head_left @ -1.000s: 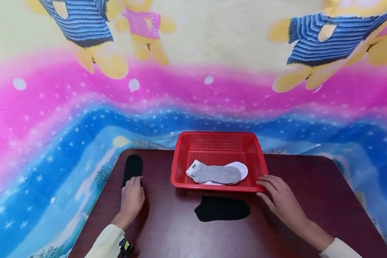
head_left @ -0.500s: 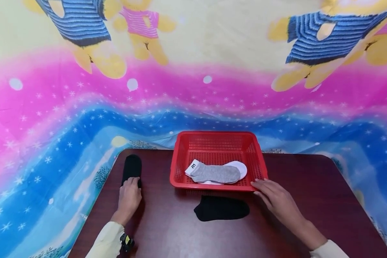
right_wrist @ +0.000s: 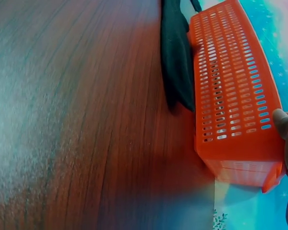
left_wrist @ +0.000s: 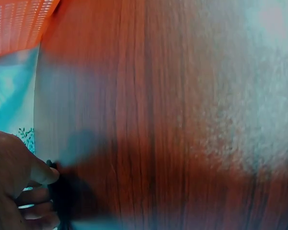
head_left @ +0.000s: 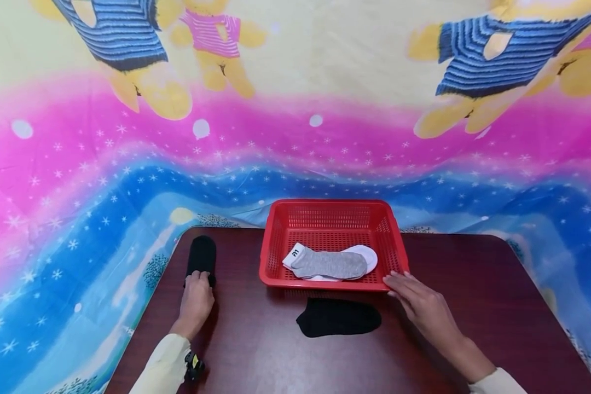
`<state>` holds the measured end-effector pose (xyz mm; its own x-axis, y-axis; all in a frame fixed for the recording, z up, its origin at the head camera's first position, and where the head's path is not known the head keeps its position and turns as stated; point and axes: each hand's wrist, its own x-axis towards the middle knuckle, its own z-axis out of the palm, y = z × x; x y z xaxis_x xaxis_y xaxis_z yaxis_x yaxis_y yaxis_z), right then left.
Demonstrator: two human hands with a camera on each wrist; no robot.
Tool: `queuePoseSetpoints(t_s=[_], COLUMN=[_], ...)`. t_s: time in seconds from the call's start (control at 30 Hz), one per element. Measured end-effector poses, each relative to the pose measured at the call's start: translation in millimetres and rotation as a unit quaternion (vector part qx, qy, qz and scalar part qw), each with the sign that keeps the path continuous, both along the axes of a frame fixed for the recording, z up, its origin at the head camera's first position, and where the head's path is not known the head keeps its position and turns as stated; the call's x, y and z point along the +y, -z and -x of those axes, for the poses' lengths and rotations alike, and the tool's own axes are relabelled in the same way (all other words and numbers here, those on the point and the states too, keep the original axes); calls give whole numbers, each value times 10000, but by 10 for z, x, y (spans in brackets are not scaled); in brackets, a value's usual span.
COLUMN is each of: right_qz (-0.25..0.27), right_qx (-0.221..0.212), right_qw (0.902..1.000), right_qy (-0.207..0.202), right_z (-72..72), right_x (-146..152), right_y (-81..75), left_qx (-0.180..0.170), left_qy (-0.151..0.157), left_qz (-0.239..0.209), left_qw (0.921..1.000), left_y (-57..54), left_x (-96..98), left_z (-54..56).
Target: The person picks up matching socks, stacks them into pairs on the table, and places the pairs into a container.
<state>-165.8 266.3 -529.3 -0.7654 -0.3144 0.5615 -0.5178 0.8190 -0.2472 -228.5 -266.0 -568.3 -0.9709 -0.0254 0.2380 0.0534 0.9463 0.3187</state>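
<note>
On the left of the table, my left hand [head_left: 196, 302] pinches the near end of a black sock [head_left: 202, 254]; in the left wrist view the thumb and fingers [left_wrist: 36, 211] close on its dark edge. My right hand [head_left: 430, 311] grips the front right corner of a red plastic basket [head_left: 295, 284], the thumb on the rim's outer side in the right wrist view. Inside the basket a grey sock with a white cuff [head_left: 330, 265] lies over a white sock [head_left: 366, 256]. A second black sock [head_left: 340, 317] lies flat just in front of the basket.
A dark red-brown wooden table [head_left: 256, 350] carries everything. Its back edge meets a printed cloth backdrop [head_left: 295, 137] with bears and snowflakes, which also hangs along both sides. The basket stands near the back edge.
My right hand has shifted slightly left at the basket's corner, its fingers now further over the rim. My left hand has drawn back slightly at the black sock. The socks look unmoved.
</note>
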Motion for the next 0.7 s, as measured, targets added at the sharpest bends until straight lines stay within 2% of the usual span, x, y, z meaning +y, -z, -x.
queuePoseSetpoints(t_s=[0.13,0.33,0.53,0.7], right_qz=[-13,-39,-79,-55], right_qx=[2,51,39,8], right_qw=[10000,10000,10000,10000], right_qy=[-34,-24,12,15], right_z=[1,11,9,2], right_x=[2,5,-3,-11], right_y=[6,19,27,29], left_qx=[15,236,493,329], left_qy=[-102,41,150,427], left_qz=[65,481,740,747], left_qw=[9999,9986,9959,9958], left_y=[6,42,62,9], left_x=[-40,-57,-4,109], left_z=[-4,-55,-187,-297])
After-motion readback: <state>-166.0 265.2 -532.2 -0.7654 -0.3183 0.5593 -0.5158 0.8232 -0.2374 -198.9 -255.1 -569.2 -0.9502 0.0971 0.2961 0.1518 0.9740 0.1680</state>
